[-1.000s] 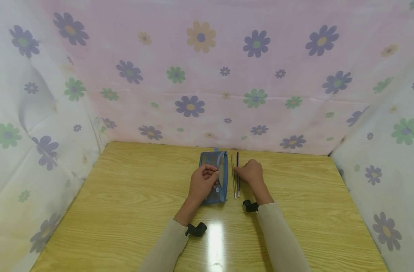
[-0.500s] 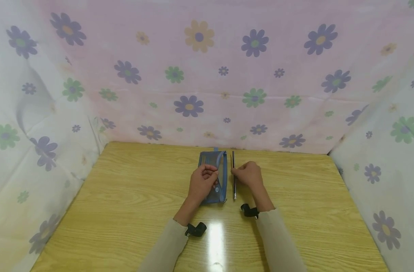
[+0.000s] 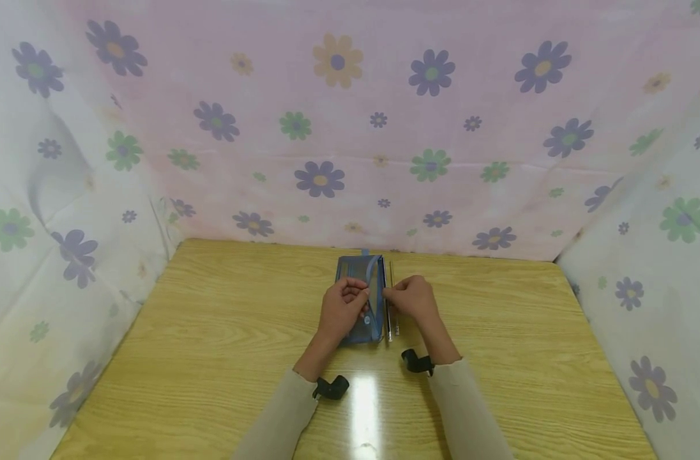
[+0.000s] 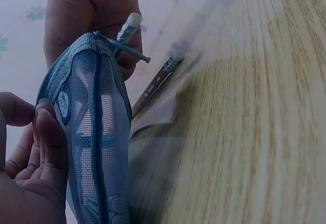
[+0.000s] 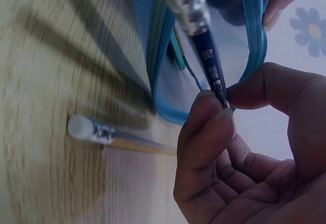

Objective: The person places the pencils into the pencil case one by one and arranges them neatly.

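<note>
My left hand (image 3: 341, 311) pinches the edge of a blue mesh pencil case (image 3: 357, 265) with finger and thumb, and the zip mouth gapes toward the right. My right hand (image 3: 416, 298) pinches a dark pencil (image 5: 206, 51) between thumb and fingers. Its white eraser end points toward me, and the pencil lies along the case's open mouth. On the table just right of the case rests a light wood-coloured pencil (image 5: 135, 145), also with a white eraser. Through the mouth, in the right wrist view, a thin teal item (image 5: 177, 53) shows inside the case.
The wood-grain table (image 3: 241, 332) extends around the case on both sides and toward me. Flowered cloth (image 3: 350, 128) hangs behind the table's far edge and along both sides. Black wrist cameras (image 3: 333, 388) sit on both wrists.
My right hand has picked up the dark pencil and carried it left, over the light pencil, to the mouth of the case. The left hand and the case have stayed in place.
</note>
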A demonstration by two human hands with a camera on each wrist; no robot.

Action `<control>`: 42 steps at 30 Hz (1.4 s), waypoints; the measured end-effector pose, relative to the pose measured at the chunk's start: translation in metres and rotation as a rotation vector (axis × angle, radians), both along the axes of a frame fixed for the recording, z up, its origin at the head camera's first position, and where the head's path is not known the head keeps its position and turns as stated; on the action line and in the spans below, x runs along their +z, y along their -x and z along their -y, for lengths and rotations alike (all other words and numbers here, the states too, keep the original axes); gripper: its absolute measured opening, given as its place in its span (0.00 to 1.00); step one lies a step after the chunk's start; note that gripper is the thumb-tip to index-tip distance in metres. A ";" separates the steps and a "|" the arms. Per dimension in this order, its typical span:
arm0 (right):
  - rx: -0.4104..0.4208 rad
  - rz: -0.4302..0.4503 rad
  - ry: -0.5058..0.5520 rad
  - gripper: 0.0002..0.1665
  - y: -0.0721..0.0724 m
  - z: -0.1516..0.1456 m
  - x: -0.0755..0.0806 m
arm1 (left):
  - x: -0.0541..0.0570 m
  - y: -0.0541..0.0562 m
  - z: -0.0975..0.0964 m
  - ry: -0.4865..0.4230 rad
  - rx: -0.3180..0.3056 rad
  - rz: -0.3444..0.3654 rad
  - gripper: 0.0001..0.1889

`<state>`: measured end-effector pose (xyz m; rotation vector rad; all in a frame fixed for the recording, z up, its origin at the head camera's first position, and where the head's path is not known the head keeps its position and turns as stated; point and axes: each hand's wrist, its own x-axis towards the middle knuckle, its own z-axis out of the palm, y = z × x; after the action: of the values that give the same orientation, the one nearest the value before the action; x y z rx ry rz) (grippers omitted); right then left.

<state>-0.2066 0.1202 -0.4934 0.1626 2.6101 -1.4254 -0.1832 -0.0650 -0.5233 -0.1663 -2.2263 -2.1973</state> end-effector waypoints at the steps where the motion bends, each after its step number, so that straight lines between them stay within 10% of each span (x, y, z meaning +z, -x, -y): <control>1: 0.007 -0.005 0.009 0.15 0.000 0.001 0.000 | 0.000 0.000 0.000 -0.002 0.000 0.001 0.11; 42: 0.020 0.013 0.040 0.15 0.005 0.025 0.001 | -0.001 0.000 -0.001 -0.026 0.010 0.017 0.09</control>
<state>-0.2116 0.0953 -0.4928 0.1405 2.5639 -1.4635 -0.1834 -0.0643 -0.5240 -0.1368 -2.2016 -2.2300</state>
